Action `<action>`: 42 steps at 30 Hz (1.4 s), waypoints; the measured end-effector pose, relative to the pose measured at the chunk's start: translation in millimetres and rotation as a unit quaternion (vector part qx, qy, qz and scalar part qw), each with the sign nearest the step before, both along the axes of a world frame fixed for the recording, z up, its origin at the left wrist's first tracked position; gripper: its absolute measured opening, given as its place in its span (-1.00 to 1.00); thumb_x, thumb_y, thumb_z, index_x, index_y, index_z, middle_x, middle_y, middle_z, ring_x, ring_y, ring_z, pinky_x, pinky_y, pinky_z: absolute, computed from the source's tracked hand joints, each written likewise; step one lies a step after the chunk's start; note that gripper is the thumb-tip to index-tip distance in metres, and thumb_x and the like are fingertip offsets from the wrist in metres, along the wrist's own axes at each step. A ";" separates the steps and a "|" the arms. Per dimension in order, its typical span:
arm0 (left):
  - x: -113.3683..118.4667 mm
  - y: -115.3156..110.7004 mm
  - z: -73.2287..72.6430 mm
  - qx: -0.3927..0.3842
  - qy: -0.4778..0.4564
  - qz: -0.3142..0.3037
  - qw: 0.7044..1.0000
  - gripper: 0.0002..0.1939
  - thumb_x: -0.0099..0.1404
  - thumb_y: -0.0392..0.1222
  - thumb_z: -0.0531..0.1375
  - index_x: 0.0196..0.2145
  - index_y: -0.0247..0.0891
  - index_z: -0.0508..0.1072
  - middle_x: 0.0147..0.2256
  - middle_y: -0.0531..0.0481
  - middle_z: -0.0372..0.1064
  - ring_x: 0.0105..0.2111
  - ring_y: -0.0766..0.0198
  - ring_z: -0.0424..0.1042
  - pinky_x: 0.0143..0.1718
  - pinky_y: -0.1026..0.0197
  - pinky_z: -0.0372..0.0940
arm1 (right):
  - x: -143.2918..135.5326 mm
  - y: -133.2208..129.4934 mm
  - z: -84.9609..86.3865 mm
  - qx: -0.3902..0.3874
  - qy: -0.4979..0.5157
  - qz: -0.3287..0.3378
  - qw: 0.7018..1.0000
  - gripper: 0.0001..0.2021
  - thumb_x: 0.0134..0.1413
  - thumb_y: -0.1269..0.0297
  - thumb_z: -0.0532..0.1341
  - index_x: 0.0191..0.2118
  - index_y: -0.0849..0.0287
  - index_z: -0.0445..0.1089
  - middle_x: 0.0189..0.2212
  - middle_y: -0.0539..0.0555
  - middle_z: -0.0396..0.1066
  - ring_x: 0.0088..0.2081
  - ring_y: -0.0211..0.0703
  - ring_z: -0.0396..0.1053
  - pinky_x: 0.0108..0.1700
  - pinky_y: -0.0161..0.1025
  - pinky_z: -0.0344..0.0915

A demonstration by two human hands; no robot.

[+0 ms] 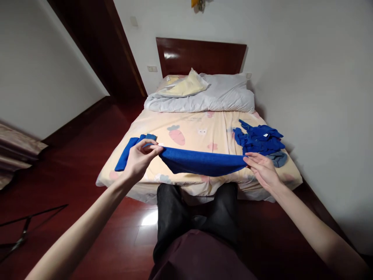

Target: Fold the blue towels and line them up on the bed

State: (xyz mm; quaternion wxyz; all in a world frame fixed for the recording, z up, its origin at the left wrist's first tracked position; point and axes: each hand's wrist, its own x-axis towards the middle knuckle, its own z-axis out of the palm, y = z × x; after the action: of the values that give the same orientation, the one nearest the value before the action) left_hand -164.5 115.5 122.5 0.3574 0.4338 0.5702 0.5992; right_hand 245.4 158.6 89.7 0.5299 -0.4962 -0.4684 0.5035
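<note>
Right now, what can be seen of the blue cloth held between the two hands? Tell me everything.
The blue cloth is plain, deep blue and looks like soft fabric. The left hand pinches one upper corner, the right hand the other. Its top edge runs nearly straight between them, while the lower part hangs down, narrowing toward the bottom. It is in front of the patterned bedsheet; whether it touches that is unclear.

Two hands, one stretched cloth, one bed.
</note>
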 end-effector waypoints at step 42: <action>2.6 53.9 -278.4 -0.203 0.038 0.016 0.978 -0.71 -0.17 -0.31 0.43 -0.46 -0.18 0.45 -0.58 0.14 0.36 -0.48 0.28 0.35 -0.37 0.27 0.20 | -70.5 62.6 -269.1 -0.141 -0.124 -0.024 0.982 -0.75 -0.30 0.46 0.36 -0.40 0.06 0.37 -0.49 -0.03 0.50 -0.33 -0.07 0.51 -0.20 -0.18 0.45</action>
State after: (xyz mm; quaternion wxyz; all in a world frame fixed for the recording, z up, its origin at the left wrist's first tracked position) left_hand -161.9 169.4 -156.0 0.4064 0.3652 0.7002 0.4596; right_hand 174.9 221.2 -179.4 0.4037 -0.6359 -0.4429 0.4863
